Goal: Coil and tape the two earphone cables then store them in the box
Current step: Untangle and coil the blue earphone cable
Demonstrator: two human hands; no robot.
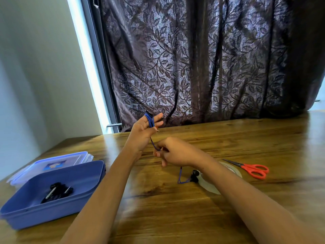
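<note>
While the left hand (142,128) stands raised to the right of the blue box (52,213) and farther back over the desk (175,217), its fingers straight and slightly spread, the blue cable (150,120) sits wound in several turns round two of them. From that coil one strand runs down to the right hand (173,152), just right of the left, whose thumb and fingertips pinch the cable. Below it the loose tail drops to the desk and ends at the earbuds (194,176), which lie against the tape roll (210,186). Red scissors (253,170) lie beyond that, farthest from the box. Inside the box lies a black earphone bundle (58,191), so this looks like the second cable, mid-coiling. The lid (52,161) rests just behind the box. Little cable seems left. The next move likely calls for a few more turns under steady tension, then a pinch on the coil so it holds while tape is fetched.
</note>
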